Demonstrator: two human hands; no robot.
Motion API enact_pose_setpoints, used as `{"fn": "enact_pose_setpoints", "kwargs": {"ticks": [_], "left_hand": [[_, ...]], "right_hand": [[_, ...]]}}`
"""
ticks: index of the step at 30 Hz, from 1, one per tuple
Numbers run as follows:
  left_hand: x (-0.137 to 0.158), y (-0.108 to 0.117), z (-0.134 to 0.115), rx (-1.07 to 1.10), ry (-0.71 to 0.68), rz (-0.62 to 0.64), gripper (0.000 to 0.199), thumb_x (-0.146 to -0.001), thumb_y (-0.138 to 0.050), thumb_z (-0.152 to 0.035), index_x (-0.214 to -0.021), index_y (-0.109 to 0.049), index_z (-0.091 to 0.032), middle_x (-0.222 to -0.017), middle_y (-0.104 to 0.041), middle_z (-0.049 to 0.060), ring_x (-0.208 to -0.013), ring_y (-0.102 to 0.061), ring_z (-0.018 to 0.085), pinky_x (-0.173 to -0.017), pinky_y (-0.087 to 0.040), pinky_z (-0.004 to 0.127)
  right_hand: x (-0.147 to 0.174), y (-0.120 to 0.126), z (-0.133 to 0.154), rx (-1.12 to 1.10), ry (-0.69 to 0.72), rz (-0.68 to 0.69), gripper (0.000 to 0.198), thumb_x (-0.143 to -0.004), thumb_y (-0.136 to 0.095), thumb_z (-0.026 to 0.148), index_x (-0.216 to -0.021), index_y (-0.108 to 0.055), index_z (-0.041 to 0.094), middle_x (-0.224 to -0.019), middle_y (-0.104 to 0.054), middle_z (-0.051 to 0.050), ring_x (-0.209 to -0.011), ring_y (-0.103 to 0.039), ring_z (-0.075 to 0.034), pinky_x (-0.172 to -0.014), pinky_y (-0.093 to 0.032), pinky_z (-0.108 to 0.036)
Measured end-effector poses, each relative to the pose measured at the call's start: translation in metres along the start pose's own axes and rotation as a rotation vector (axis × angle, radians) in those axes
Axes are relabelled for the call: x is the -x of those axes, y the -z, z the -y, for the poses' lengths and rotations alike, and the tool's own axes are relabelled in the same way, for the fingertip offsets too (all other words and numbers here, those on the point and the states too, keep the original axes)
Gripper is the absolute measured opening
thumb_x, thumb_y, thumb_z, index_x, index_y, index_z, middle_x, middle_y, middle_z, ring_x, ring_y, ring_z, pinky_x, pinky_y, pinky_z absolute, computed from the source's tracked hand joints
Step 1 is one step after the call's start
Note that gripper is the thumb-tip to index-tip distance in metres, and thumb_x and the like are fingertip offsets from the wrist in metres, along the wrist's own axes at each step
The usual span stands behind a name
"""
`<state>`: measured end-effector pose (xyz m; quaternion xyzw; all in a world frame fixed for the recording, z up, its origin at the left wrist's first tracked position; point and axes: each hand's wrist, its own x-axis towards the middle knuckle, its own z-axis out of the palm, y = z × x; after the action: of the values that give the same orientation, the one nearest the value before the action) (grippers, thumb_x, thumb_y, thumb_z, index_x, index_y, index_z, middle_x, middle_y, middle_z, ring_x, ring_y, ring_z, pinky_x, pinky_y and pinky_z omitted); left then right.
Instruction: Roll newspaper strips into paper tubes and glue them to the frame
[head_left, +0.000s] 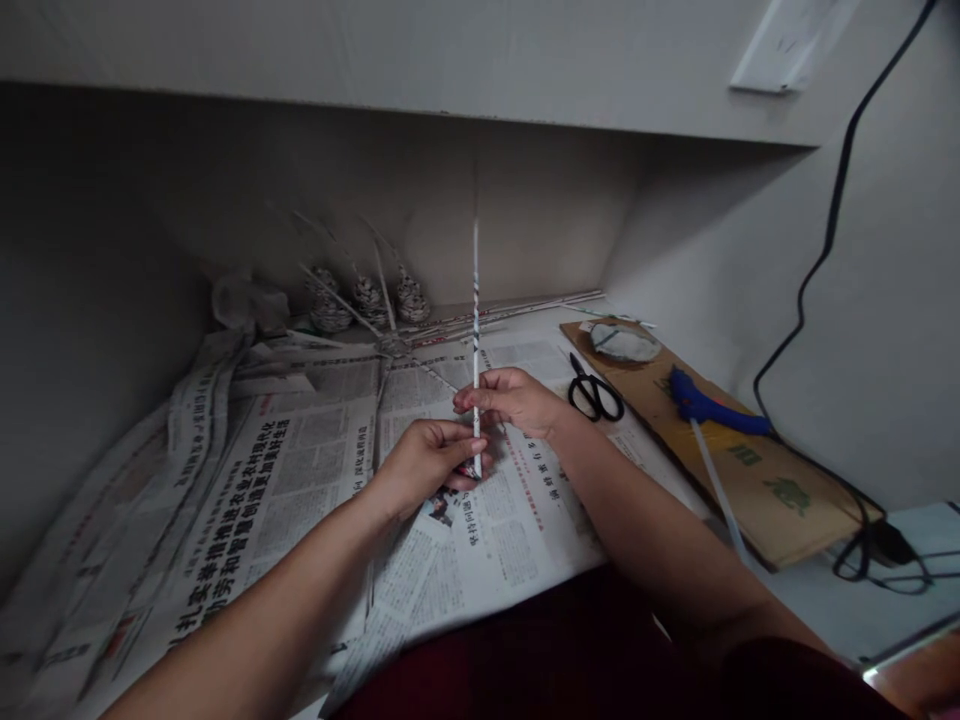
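Head view: holds a thin rolled paper stick (475, 320) nearly upright over the spread newspaper (322, 470), with both hands on its lower part. Grips the bottom end in the left hand (427, 460), with the thumb on the near side and the fingers curled in around it. Pinches a little higher with the right hand (517, 400), between closed thumb and fingers. Cannot tell the firmness of either pinch, nor the exact wrap of the hidden fingers.

To handle this well, probably best to steady the foot with the left hand and guide or smooth with the right, pressing lightly so as not to flatten the roll. Worth holding straight through both pinches, to avoid a crease between them. Wise, too, to check the spiral edge for slack before shifting either grip.

Lies across the right fingertips, then rises free well above them, in line with the left thumb below. Ends at the bottom within the left fingers, near a dark, reddish patch too small to make out. Shows nothing in either hand of the scissors (592, 390) or the blue glue gun (712, 405), both off to the right, the latter on cardboard (765, 500).
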<state>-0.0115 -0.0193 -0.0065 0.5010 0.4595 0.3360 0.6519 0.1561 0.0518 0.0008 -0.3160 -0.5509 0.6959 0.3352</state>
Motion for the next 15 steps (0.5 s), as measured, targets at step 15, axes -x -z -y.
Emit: {"fn": "enact_pose_setpoints", "kwargs": {"ticks": [15], "left_hand": [[-0.001,0.006,0.0,-0.021,0.051,-0.019,0.032,-0.073,-0.071,-0.042,-0.092,-0.07,-0.017,-0.088,-0.072,0.008,-0.055,-0.063,0.011,-0.042,-0.043,0.019]], "right_hand": [[-0.014,0.077,0.035,1.212,-0.027,-0.838,0.033,-0.096,-0.04,0.031,-0.098,-0.069,0.014,-0.105,-0.067,-0.015,-0.095,-0.063,-0.022,-0.08,-0.046,-0.031]]}}
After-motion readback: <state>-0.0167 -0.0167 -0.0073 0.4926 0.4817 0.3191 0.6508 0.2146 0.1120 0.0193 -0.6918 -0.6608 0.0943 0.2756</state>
